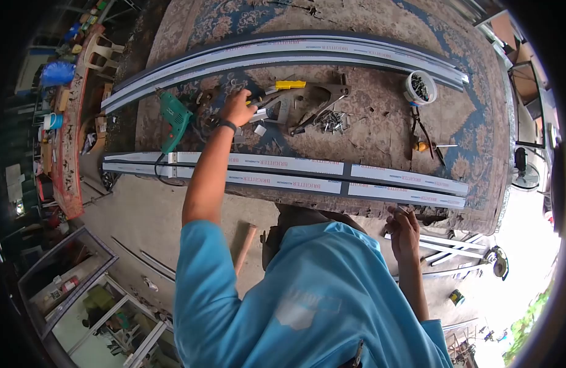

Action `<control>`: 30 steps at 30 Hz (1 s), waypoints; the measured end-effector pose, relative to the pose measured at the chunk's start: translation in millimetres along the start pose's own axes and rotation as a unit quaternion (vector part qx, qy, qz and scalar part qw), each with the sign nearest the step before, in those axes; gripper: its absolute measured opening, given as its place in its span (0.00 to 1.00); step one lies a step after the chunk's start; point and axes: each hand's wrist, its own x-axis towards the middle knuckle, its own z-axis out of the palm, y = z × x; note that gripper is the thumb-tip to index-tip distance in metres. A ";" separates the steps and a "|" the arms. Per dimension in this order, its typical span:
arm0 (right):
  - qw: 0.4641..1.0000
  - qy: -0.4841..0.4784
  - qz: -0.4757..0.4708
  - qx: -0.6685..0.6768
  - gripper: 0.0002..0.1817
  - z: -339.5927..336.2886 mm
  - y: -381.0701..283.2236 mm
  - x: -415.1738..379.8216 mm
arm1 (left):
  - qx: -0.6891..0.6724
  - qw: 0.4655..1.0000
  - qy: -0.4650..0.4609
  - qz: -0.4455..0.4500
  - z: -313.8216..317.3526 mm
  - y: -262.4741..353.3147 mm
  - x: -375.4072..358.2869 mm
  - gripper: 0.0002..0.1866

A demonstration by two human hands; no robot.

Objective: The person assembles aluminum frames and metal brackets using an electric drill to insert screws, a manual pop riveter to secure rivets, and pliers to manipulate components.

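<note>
Blue shirt fabric (307, 294) is filling the lower middle of the view, closest to the lens, with the person's two bare arms reaching out from it over a carpet-covered workbench (381, 132).

Reaching farthest, the left hand (237, 109) is stretching past a wrist strap to a cluster of small metal pieces (258, 118) lying on the carpet; its fingers are curling down onto or around something there, but whether they are actually gripping it cannot be told. Just beyond that hand's fingertips a yellow-handled tool (286, 86) is lying, and next to it a large grey hand tool with spread handles (319, 101) is resting beside a loose heap of screws (333, 121). To the outer side of the left hand, close by, a green electric drill (174, 118) is lying with its cord trailing toward the near edge.

Nearer the body, the right hand (404, 230) is resting at the bench's near edge, fingers bent and touching the underside or lip of the near aluminium profile (307, 175), which is running across between both hands with printed protective film on it. Its grip is loose at most; a firm hold cannot be confirmed.

Beyond the left hand a second, longer aluminium profile (283, 52) is lying along the far side of the bench. Well past the right hand, a white tub of screws (419, 88) is standing, with an orange-handled screwdriver (427, 147) lying between it and the near profile.
</note>
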 end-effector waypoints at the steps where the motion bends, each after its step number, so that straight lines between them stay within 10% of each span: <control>1: 1.000 0.009 -0.007 -0.021 0.09 1.9 -3.6 -2.2 | 0.035 0.999 -0.031 -0.015 3.0 11.4 7.1 0.30; 7: 0.994 0.043 -0.030 -0.098 0.06 5.9 -8.5 -9.7 | -0.094 0.981 0.100 -0.135 13.7 -54.2 34.3 0.28; 9: 0.992 0.050 -0.054 -0.104 0.06 2.9 0.5 -2.7 | 0.190 0.969 0.098 -0.120 -9.8 -103.5 36.6 0.29; 14: 0.989 0.108 -0.025 -0.092 0.07 3.3 22.9 -9.0 | 0.284 0.935 -0.117 -0.175 -41.9 -136.5 46.3 0.55; 20: 0.989 0.073 -0.035 -0.121 0.07 21.8 29.8 0.7 | 0.243 0.958 -0.138 -0.061 -80.7 -119.7 44.5 0.48; 23: 0.991 0.042 -0.047 -0.115 0.08 34.7 30.5 12.2 | 0.028 0.998 0.040 0.027 -93.3 -124.1 37.2 0.46; 27: 0.997 -0.012 -0.012 -0.078 0.06 72.7 25.3 41.1 | -0.097 0.970 0.137 0.177 -150.3 -31.9 41.7 0.42; 30: 1.000 0.002 0.005 0.017 0.08 136.0 18.7 70.3 | -0.223 0.950 0.007 0.220 -174.9 90.0 3.1 0.38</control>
